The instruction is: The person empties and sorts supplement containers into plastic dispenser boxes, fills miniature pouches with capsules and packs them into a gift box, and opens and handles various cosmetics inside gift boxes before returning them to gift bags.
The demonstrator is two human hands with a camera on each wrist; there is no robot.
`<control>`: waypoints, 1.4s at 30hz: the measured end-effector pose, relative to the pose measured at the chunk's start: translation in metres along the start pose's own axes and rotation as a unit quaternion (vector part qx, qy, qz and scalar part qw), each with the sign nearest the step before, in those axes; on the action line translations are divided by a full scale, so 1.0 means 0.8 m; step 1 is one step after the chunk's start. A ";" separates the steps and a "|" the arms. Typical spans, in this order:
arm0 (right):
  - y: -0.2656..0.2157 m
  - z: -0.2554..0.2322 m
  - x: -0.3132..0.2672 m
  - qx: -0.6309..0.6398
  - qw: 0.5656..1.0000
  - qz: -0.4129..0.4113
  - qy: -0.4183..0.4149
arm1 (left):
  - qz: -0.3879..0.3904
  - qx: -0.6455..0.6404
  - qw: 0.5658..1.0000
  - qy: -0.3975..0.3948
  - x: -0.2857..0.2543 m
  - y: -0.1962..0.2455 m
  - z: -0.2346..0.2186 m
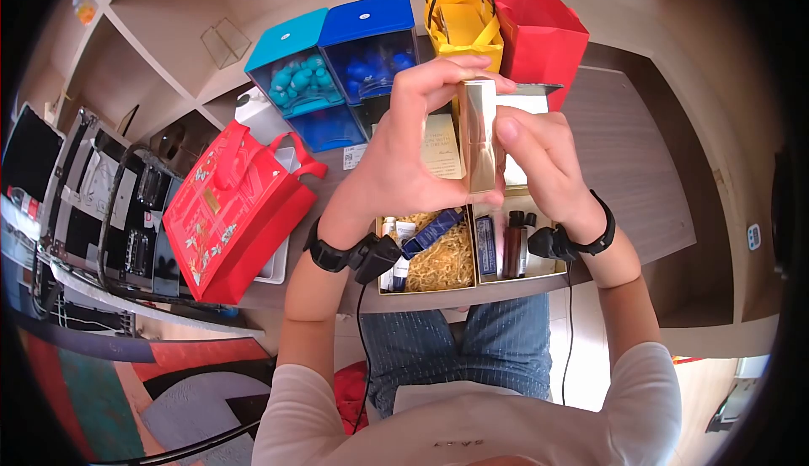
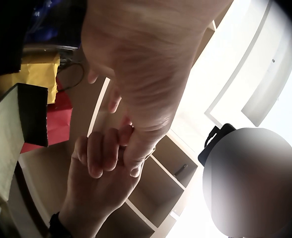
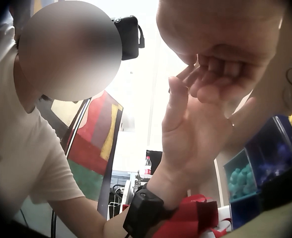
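A shiny gold case (image 1: pixel 480 133), long and narrow, is held upright above an open box (image 1: pixel 438 290). My left hand (image 1: pixel 413 141) grips it by its ends, thumb at the bottom and fingers over the top. From the other side my right hand (image 1: pixel 543 158) pinches it, the thumb near its upper part. In the left wrist view my left hand (image 2: pixel 136 64) hides most of the case, with my right hand (image 2: pixel 99 178) behind. The right wrist view shows my right hand (image 3: pixel 225 44) close to my left hand (image 3: pixel 195 134).
The box holds shredded filling (image 1: pixel 447 259), tubes and small dark bottles (image 1: pixel 514 243). A red gift bag (image 1: pixel 240 213) lies at the left. Teal (image 1: pixel 286 40) and blue (image 1: pixel 366 24) drawer boxes, a yellow bag (image 1: pixel 463 28) and a red bag (image 1: pixel 543 32) stand behind.
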State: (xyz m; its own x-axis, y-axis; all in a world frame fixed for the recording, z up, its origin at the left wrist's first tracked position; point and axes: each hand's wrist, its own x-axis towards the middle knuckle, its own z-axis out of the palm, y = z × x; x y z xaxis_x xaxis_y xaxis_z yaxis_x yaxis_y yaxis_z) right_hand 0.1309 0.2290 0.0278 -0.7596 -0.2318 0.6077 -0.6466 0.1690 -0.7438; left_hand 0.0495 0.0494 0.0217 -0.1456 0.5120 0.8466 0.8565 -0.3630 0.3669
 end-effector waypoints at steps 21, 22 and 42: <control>0.004 0.000 0.004 0.004 1.000 -0.002 -0.029 | -0.018 -0.023 0.999 0.045 -0.003 0.001 0.011; 0.006 0.000 0.005 0.001 1.000 -0.007 -0.030 | -0.007 0.019 0.999 0.047 -0.001 0.003 0.009; 0.003 0.000 0.005 -0.029 0.998 -0.019 -0.043 | 0.061 0.099 0.992 0.048 0.005 -0.001 0.001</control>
State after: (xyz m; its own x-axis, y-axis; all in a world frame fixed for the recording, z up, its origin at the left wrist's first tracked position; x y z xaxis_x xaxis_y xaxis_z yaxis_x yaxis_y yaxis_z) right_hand 0.1263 0.2286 0.0289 -0.7266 -0.3205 0.6078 -0.6805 0.2132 -0.7011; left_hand 0.0488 0.0520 0.0244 -0.0725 0.3931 0.9166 0.9500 -0.2526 0.1835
